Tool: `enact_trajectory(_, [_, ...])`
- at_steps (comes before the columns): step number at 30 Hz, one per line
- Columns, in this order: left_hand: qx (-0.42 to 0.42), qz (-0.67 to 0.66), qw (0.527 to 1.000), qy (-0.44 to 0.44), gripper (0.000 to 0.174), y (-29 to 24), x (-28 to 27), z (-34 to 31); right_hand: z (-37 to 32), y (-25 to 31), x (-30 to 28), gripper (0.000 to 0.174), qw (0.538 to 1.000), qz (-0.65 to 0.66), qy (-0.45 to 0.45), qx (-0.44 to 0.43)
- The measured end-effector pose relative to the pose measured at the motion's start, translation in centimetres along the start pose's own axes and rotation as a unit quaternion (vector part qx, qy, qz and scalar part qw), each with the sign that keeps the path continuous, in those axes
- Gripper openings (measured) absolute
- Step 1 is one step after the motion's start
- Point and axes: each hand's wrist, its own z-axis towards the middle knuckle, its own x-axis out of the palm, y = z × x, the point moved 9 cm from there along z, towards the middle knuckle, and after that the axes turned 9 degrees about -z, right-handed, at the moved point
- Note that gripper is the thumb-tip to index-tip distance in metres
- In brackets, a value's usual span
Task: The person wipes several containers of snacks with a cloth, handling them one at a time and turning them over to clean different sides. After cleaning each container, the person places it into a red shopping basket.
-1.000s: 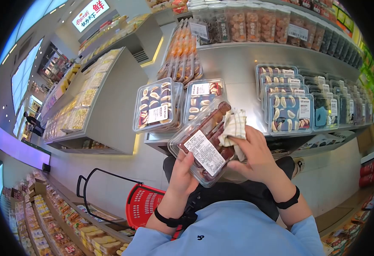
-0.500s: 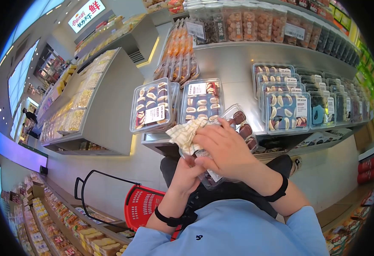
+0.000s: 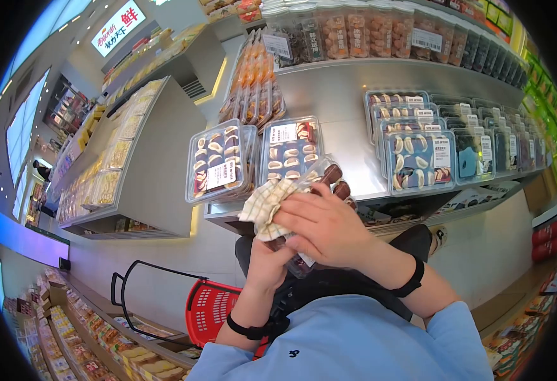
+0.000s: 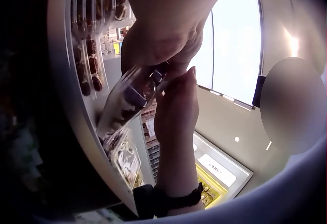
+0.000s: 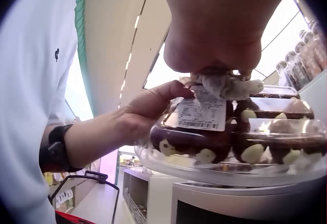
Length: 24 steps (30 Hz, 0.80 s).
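A clear plastic box of dark red fruit with pale filling is held tilted over the person's lap. The left hand grips its near left edge; in the right wrist view the left thumb lies beside the white printed label. Over the box top, the right hand presses a checked cream cloth, fingers bent over it. The right wrist view shows the cloth bunched under that hand. In the left wrist view the box hangs between both hands, fingers mostly hidden.
Stacked boxes and another stack stand at the metal counter's front left. More boxes line its right side, with tall jars behind. A red basket with a black handle is at lower left.
The right hand with the cloth has moved left across the box since the earliest frame, covering much of the label. The box has turned and now lies largely under the hand.
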Motion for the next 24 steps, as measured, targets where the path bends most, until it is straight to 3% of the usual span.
enact_trajectory(5, [-0.017, -0.035, 0.999, 0.007, 0.076, -1.0, 0.7, -0.6, -2.2, -6.9, -1.1, 0.039, 0.985, -0.113, -0.030, 0.131])
enact_trajectory(8, [0.025, -0.095, 0.994, -0.041, 0.064, -0.6, -0.1, 0.0, -2.4, -2.5, 0.0, 0.044, 0.994, -0.023, -0.035, 0.101])
enact_trajectory(10, [0.072, -0.104, 0.991, -0.039, 0.056, -0.7, -1.1, 0.5, -2.9, 2.0, 1.6, 0.049, 0.998, 0.010, 0.039, 0.053])
enact_trajectory(12, [0.063, -0.045, 0.995, -0.060, 0.064, -1.3, -2.3, 0.6, -3.9, 4.1, 2.6, 0.052, 0.997, 0.051, 0.056, 0.007])
enact_trajectory(15, [0.044, -0.087, 0.995, -0.013, 0.069, -1.8, -2.1, 0.7, -4.4, 2.3, 1.7, 0.054, 0.995, -0.006, 0.096, -0.003])
enact_trajectory(18, [0.088, -0.062, 0.994, -0.005, 0.073, -3.0, -0.3, 0.1, -3.4, -5.8, -0.1, 0.056, 0.985, -0.084, 0.047, 0.142])
enact_trajectory(21, [0.117, -0.028, 0.992, -0.044, 0.075, -3.1, -0.2, 0.1, -3.2, -4.4, 0.5, 0.057, 0.992, -0.052, 0.029, 0.111])
enact_trajectory(22, [0.128, -0.022, 0.990, -0.063, 0.075, -3.1, -0.7, 0.2, -2.9, -1.6, 0.9, 0.058, 0.995, -0.034, 0.047, 0.083])
enact_trajectory(24, [0.075, -0.063, 0.991, -0.086, 0.074, -2.2, -3.0, 0.5, -3.3, 3.4, 2.1, 0.059, 0.995, 0.049, 0.083, 0.007])
